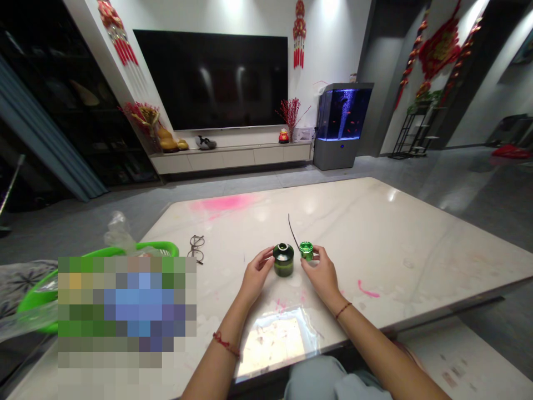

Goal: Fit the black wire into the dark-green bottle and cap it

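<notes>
A squat dark green glass jar (283, 265) with a pale-rimmed round mouth stands upright on the table (353, 222). My left hand (257, 273) holds it from the left side, fingers behind and thumb in front. Just right of the jar, a shiny green cap (306, 250) with a ridged top is pinched between the thumb and fingers of my right hand (322, 273). A thin dark stick (292, 229) runs from beside the cap away across the tabletop; whether it joins the cap I cannot tell.
Eyeglasses (196, 249) lie left of my hands. A green basket (160, 246) with plastic bags stands at the left edge, partly hidden by a pixelated patch. Pink stains (225, 203) mark the tabletop. Beyond are a low cabinet (233, 160) and a fish tank (343, 119).
</notes>
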Available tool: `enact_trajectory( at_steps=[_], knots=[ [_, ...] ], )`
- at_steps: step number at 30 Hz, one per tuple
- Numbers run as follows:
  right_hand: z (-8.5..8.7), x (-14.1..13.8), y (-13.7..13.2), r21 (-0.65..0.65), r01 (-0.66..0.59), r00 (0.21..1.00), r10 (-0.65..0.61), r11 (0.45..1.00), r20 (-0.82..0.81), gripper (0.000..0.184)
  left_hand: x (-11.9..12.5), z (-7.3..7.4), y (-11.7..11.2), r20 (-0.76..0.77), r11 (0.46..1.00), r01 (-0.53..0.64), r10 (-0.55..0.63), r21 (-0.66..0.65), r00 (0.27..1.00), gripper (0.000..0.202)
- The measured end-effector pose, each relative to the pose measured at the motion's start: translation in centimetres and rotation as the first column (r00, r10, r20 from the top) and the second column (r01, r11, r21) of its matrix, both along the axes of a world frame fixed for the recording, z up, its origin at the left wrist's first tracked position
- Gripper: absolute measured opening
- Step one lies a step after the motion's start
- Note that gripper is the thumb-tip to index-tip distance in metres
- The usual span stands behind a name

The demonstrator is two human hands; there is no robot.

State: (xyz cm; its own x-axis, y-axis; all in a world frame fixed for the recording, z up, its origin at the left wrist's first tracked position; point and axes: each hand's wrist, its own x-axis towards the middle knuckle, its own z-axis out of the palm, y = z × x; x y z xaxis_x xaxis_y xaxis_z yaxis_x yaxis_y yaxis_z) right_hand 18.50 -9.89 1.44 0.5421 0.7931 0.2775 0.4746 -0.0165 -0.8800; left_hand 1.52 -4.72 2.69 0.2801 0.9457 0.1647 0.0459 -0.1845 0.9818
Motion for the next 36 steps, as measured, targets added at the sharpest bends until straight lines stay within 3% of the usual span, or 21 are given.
enact_trajectory(
  at_steps=[7, 11, 15, 18, 22, 26, 36],
  knots=[
    [-0.2, 0.0, 0.0, 0.022, -0.016, 1.000, 0.017, 1.000, -0.023, 0.033, -0.1, -0.2, -0.3, -0.087, 0.996, -0.031, 0.038, 0.079, 0.995, 0.040],
    [-0.2, 0.0, 0.0, 0.034, -0.032, 0.999, 0.033, 0.999, -0.037, 0.033, -0.2, 0.1, -1.2, -0.220, 0.940, -0.132, 0.208, 0.315, 0.953, 0.035],
    [-0.7, 0.2, -0.4, 0.040, -0.050, 0.998, 0.052, 0.998, -0.034, 0.033, -0.3, 0.6, -1.8, -0.312, 0.866, -0.089, 0.271, 0.492, 0.910, 0.033],
    [-1.3, 0.6, -0.7, 0.034, -0.065, 0.997, 0.066, 0.997, -0.050, 0.033, -0.1, 0.3, -1.8, -0.347, 0.881, -0.080, 0.265, 0.467, 0.900, 0.041],
    [-1.6, 0.7, -0.9, 0.029, -0.069, 0.995, 0.071, 0.997, -0.072, 0.034, 0.2, -0.5, -1.7, -0.365, 0.953, -0.027, 0.141, 0.301, 0.920, 0.068],
    [-1.6, 0.6, -0.7, 0.048, -0.060, 0.996, 0.063, 0.997, -0.064, 0.034, 0.6, -1.1, -1.5, -0.353, 0.983, -0.012, 0.078, 0.185, 0.932, 0.081],
    [-1.8, 0.6, -0.6, 0.045, -0.056, 0.997, 0.059, 0.997, -0.058, 0.034, 0.7, -1.2, -0.8, -0.356, 0.977, 0.019, 0.060, 0.214, 0.933, 0.065]
  ],
)
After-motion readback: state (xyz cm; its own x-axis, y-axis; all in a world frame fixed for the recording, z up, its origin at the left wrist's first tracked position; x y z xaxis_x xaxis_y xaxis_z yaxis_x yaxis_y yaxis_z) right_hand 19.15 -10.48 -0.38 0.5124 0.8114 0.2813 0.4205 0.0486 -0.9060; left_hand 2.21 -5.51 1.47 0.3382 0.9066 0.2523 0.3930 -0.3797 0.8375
